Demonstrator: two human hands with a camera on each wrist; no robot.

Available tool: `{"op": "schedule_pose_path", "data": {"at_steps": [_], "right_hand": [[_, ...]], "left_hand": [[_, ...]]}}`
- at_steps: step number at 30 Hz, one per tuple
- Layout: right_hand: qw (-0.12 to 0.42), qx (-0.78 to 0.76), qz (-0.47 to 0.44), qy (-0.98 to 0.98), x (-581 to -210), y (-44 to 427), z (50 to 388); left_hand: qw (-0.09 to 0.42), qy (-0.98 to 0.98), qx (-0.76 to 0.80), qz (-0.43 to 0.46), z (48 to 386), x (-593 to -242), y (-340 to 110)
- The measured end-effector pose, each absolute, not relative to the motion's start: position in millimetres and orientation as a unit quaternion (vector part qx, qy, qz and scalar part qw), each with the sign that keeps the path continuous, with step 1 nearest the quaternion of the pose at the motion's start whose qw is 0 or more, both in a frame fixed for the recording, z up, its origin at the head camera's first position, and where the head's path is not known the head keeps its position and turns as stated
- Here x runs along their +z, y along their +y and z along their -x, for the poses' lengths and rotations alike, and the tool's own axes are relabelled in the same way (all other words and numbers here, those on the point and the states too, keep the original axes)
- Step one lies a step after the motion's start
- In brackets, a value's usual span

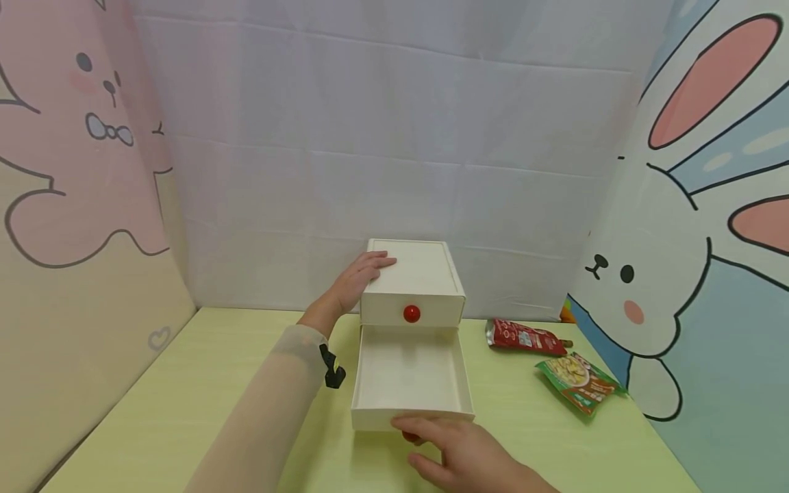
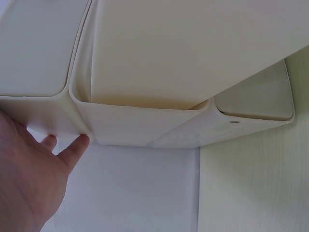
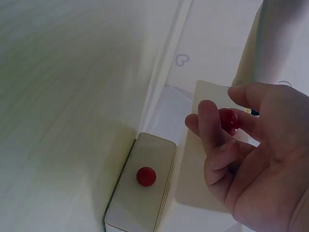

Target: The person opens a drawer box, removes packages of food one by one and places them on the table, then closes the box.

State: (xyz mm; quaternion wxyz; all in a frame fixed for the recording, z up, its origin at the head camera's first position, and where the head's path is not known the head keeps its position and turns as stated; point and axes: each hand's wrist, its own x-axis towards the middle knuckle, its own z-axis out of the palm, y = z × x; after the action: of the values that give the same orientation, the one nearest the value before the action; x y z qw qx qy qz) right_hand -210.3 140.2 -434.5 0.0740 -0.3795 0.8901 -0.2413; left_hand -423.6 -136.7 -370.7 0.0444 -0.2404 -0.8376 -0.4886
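A white drawer cabinet (image 1: 415, 268) with round red knobs stands against the back cloth. Its middle drawer (image 1: 409, 370) is pulled out and looks bare inside. My left hand (image 1: 360, 274) rests on the cabinet's top left edge, fingers stretched across the top; the left wrist view shows the hand (image 2: 36, 169) against the cabinet's side. At the pulled-out drawer's front, my right hand (image 1: 459, 448) has its fingers around the red knob (image 3: 228, 121), which they partly hide. The upper drawer's knob (image 1: 411, 313) is untouched. Below, the bottom drawer (image 3: 142, 176) is closed.
Right of the cabinet lie a red pouch (image 1: 524, 337) and a green and brown snack packet (image 1: 579, 383) on the pale green table (image 1: 234, 383). White cloth (image 1: 394, 137) hangs behind, and cartoon-printed panels (image 1: 678, 274) flank the table.
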Motion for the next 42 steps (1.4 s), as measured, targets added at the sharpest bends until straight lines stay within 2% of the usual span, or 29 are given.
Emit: {"op": "schedule_pose_path", "data": {"at_steps": [7,14,21,26,34,42], "right_hand": [[0.04,-0.277,0.38,0.882,-440.9,138.8,210.4],[-0.088,-0.276,0.447,0.846,-451.1,140.4,215.0],[-0.133,-0.248,0.429,0.858,-451.0,138.9,215.1],[-0.146,-0.247,0.425,0.859,-449.6,137.2,218.7],[-0.091,-0.257,0.398,0.876,-445.8,134.4,222.4],[-0.117,-0.247,0.4,0.875,-444.6,130.9,227.4]], "left_hand": [[0.043,-0.84,-0.486,0.236,424.0,-370.0,-136.7],[0.046,-0.841,-0.483,0.239,425.7,-371.4,-137.8],[0.05,-0.839,-0.481,0.248,425.9,-371.9,-137.0],[0.047,-0.838,-0.486,0.245,425.8,-371.8,-135.8],[0.04,-0.836,-0.496,0.232,425.8,-372.4,-135.5],[0.04,-0.836,-0.497,0.23,424.5,-371.9,-135.6]]}}
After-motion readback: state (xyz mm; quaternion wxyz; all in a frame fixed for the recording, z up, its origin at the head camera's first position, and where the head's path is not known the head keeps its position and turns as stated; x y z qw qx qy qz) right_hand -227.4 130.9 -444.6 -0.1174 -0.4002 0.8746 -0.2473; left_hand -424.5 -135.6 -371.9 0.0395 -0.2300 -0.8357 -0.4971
